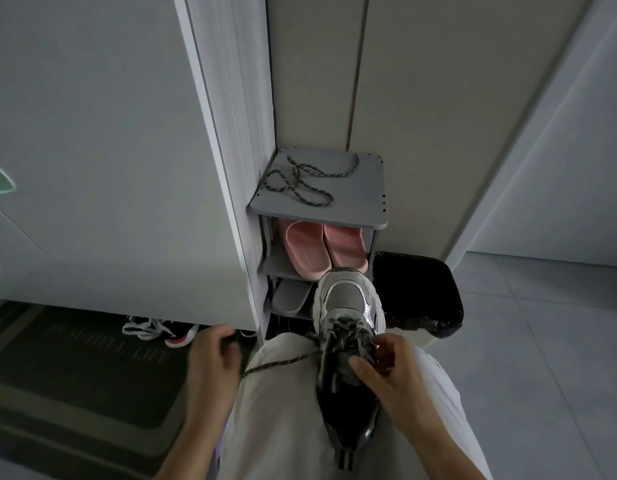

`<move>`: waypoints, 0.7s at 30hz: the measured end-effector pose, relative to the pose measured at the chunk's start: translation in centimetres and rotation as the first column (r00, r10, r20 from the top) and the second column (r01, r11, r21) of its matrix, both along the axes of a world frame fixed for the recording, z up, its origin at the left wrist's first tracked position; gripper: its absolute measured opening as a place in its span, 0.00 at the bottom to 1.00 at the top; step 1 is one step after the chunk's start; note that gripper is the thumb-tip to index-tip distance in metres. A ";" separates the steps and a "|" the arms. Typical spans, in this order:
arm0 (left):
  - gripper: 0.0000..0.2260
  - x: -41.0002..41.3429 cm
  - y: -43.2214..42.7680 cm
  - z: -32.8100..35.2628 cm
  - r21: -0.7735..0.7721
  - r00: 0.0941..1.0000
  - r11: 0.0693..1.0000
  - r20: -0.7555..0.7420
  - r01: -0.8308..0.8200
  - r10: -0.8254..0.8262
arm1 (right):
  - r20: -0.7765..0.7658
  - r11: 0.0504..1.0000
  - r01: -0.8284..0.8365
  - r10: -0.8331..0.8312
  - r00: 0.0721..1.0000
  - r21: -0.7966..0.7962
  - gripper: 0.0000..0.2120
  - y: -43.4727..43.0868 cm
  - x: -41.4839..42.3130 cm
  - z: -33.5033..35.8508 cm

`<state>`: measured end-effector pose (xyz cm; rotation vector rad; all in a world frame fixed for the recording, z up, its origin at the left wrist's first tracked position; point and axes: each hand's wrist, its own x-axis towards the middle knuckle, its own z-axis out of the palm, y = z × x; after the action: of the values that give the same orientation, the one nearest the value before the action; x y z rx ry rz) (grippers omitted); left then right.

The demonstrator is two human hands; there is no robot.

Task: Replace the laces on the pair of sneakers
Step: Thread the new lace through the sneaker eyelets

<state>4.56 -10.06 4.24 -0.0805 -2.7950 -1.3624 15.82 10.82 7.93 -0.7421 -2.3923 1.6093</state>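
The sneaker (pixel 348 327) lies on your lap, toe pointing away from you toward the rack (pixel 369 188), heel toward you, resting between your light trouser legs (pixel 283 393). Your right hand (pixel 390 365) is at its tongue, thumb and fingers (pixel 360 370) pinched on the lacing in the eyelets. Your left hand (pixel 213 351) is out to the left with its fingers curled; it is blurred, and you cannot tell for sure whether they grip the lace end. A dark speckled lace (pixel 283 362) runs taut from the sneaker's eyelets across your left thigh toward that hand.

A second speckled lace (pixel 300 181) lies loose in loops on the rack's top shelf. Pink slippers (pixel 324 249) sit on the shelf below, and a grey slipper (pixel 291 297) on the one under that. A bin (pixel 418 292) with a black liner stands just right of the rack. At left, a dark mat (pixel 75 368) covers the floor, and other shoes (pixel 158 330) lie under a cabinet (pixel 127 168).
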 end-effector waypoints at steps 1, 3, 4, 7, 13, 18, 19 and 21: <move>0.08 0.8 1.6 0.7 0.030 0.991 0.991 -0.041 0.129 -0.128 | 0.001 1.000 -0.003 0.003 1.000 -0.022 0.15 -0.1 -0.3 -0.1; 0.07 2.2 4.6 1.6 0.084 0.937 0.934 -0.010 0.348 -0.349 | -0.017 0.999 -0.003 0.002 1.000 -0.041 0.17 -0.2 -0.8 -0.8; 0.06 2.7 5.7 1.8 0.083 0.913 0.910 0.003 0.407 -0.408 | -0.033 0.999 0.005 -0.006 0.999 -0.040 0.19 -0.2 -1.0 -1.3; 0.01 3.0 7.1 1.8 0.115 0.923 0.919 0.027 0.378 -0.383 | -0.074 1.000 0.009 -0.010 0.997 -0.016 0.21 -0.3 -1.0 -1.6; 0.09 2.3 5.3 1.4 0.111 0.900 0.898 0.052 0.426 -0.433 | -0.130 0.997 -0.058 0.064 0.990 0.046 0.19 -0.4 -0.7 -1.7; 0.06 2.2 2.1 1.4 0.080 0.937 0.939 0.084 0.334 -0.341 | -0.131 0.997 -0.050 0.056 0.990 0.054 0.17 -0.1 -0.8 -1.9; 0.07 2.3 1.6 1.4 0.072 0.933 0.938 0.096 0.340 -0.346 | -0.124 0.998 -0.044 0.049 0.991 0.042 0.17 -0.1 -0.8 -2.0; 0.06 2.5 1.5 1.5 0.044 0.925 0.930 0.091 0.366 -0.369 | -0.113 0.999 -0.026 0.029 0.993 0.028 0.16 -0.1 -1.0 -2.0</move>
<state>7.10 -8.61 5.71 -0.5817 -2.9494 -1.5073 14.87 10.69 5.89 -0.5989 -2.3486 1.5818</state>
